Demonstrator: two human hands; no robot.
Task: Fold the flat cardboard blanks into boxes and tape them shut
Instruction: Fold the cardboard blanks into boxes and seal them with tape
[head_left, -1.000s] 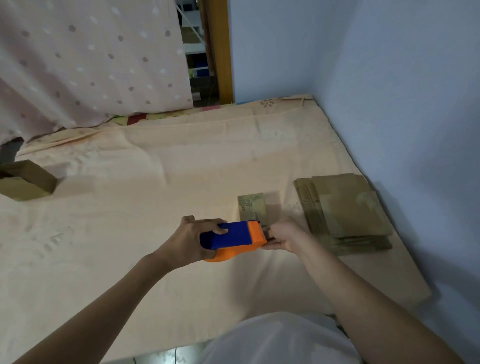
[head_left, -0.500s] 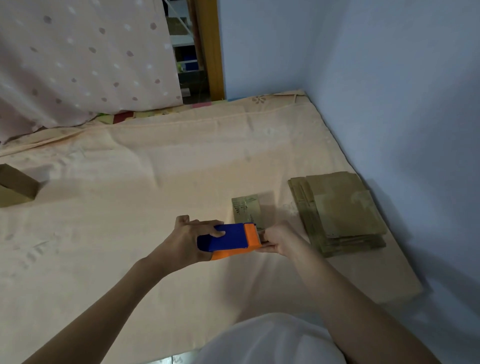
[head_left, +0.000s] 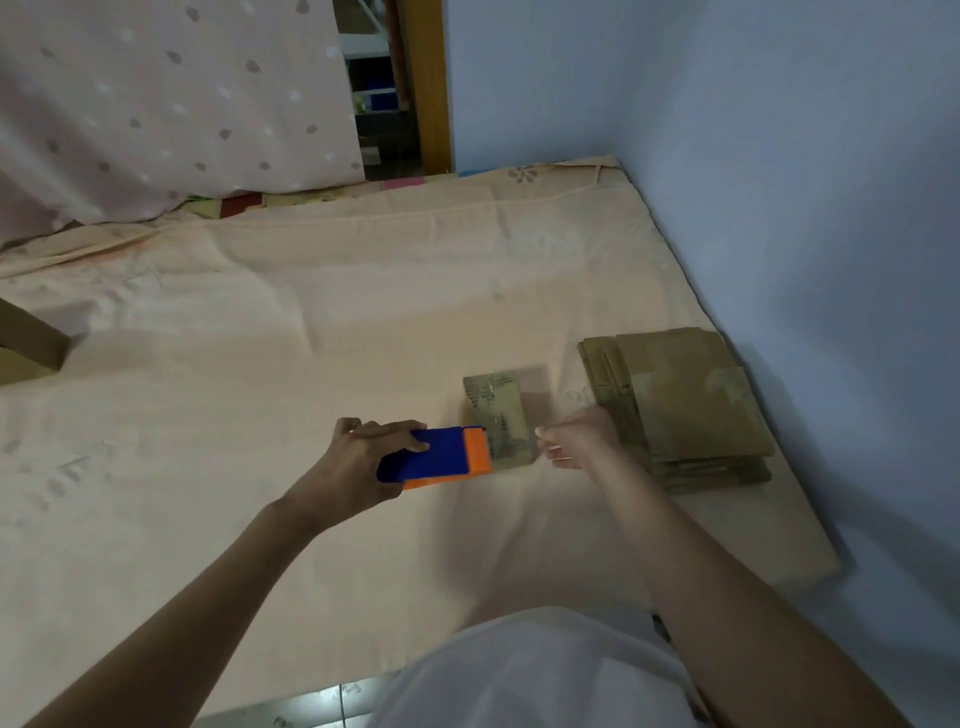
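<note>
My left hand (head_left: 363, 457) grips a blue and orange tape dispenser (head_left: 441, 457) just above the bed sheet. Right beyond the dispenser's orange end stands a small brown cardboard box (head_left: 493, 410) with print on its face. My right hand (head_left: 576, 439) hovers just right of this box, thumb and fingers pointing left and apart, with nothing visible between them. A stack of flat cardboard blanks (head_left: 685, 405) lies to the right of that hand, near the wall.
A peach sheet covers the bed (head_left: 311, 322). One folded cardboard box (head_left: 26, 343) sits at the far left edge. Blue walls (head_left: 779, 182) close off the right side and back corner. A dotted curtain (head_left: 156, 104) hangs at the back left.
My right hand has left the dispenser's orange end and moved right, toward the stack of blanks. The left hand keeps its grip on the dispenser. The camera has tilted slightly.
</note>
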